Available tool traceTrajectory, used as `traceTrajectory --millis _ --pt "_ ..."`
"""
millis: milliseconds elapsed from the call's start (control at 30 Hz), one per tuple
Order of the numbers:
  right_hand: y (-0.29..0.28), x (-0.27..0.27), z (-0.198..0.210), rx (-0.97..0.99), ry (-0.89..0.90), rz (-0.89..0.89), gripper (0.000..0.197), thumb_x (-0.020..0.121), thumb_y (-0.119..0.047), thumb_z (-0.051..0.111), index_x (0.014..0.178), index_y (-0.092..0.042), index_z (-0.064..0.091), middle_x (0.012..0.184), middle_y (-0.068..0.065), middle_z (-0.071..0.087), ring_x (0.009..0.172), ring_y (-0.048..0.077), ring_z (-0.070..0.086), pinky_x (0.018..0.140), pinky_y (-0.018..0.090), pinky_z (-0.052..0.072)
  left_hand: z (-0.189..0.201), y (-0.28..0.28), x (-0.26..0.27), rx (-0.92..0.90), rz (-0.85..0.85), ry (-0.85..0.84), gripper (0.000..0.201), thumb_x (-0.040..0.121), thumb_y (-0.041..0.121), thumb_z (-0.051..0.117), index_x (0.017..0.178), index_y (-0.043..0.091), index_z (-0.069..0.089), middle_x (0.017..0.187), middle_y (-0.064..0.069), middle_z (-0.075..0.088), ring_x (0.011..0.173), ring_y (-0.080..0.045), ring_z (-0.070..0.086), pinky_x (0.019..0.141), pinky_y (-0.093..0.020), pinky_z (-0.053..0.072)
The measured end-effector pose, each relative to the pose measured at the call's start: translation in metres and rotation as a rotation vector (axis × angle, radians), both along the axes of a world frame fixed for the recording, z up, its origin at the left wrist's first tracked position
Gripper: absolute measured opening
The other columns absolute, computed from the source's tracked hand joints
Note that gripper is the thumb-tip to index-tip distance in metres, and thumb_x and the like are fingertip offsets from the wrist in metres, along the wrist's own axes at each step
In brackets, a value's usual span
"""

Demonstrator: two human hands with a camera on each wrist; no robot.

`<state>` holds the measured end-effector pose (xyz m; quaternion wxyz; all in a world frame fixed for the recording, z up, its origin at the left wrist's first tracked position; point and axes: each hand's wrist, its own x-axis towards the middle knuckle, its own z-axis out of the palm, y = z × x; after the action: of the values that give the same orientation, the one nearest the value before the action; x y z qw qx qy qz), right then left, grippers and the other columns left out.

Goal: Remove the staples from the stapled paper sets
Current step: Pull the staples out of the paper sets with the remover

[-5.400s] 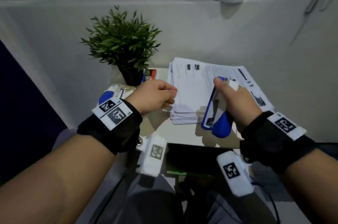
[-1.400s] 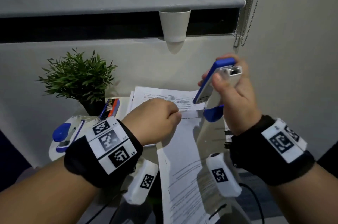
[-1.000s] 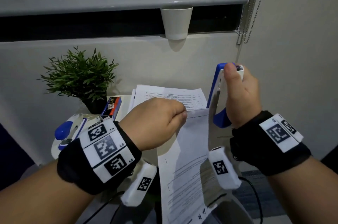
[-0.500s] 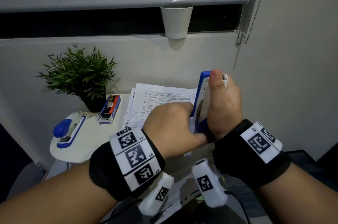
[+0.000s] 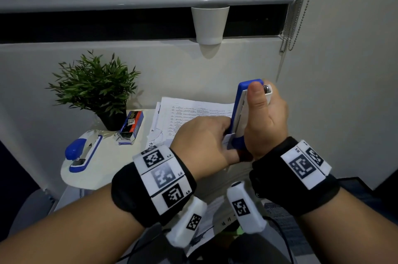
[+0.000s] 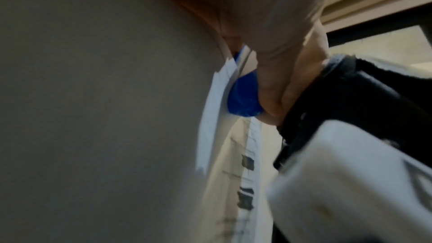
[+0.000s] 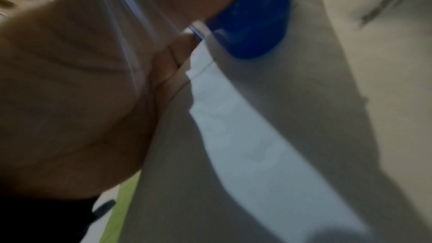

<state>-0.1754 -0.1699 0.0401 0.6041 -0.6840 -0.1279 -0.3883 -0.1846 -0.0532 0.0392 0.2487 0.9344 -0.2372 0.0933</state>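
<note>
Papers (image 5: 226,142) now pinched in left hand (image 5: 202,147) against stapler (image 5: 238,112), which right hand (image 5: 266,121) grips upright; hands have closed together, so prying looks underway. Left wrist: papers (image 6: 217,117) beside stapler's blue end (image 6: 243,97). Right wrist: blurred, same contact.

Blue-and-white stapler (image 5: 239,112), green plant (image 5: 94,87)

potted plant (image 5: 94,89) | staple box (image 5: 131,126) beside | cup (image 5: 209,24), apparently hanging
</note>
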Motion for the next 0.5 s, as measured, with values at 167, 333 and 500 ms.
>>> traceTrajectory --millis 167,333,500 --pt "-0.016 0.000 -0.003 0.204 0.126 0.000 0.045 0.072 -0.075 0.043 0.072 -0.031 0.050 0.067 -0.007 0.049 0.065 0.021 0.053 0.068 0.037 0.047 -0.002 0.023 0.024 0.139 -0.005 0.093 0.031 0.075 0.036 0.075 0.103 0.024 0.068 0.095 0.004 0.066 0.093 -0.016 0.058 0.079 -0.027 0.045" --pt "-0.041 -0.007 0.006 0.214 0.107 -0.068 0.040 0.069 -0.075 0.045 0.077 -0.036 0.050 0.071 -0.011 0.053 0.068 0.010 0.052 0.070 0.035 0.046 -0.013 0.044 0.048 0.076 0.043 0.274 0.023 0.074 0.037 0.074 0.083 0.015 0.073 0.082 -0.003 0.068 0.084 -0.019 0.061 0.076 -0.034 0.050" --pt "-0.025 -0.037 -0.008 -0.517 -0.060 0.067 0.019 0.071 -0.043 0.062 0.084 -0.036 0.051 0.072 -0.010 0.057 0.062 0.011 0.055 0.059 0.027 0.046 -0.020 0.042 0.063 0.209 0.091 0.201 0.027 0.073 0.040 0.072 0.066 0.016 0.064 0.066 0.002 0.059 0.067 -0.014 0.054 0.061 -0.026 0.042"
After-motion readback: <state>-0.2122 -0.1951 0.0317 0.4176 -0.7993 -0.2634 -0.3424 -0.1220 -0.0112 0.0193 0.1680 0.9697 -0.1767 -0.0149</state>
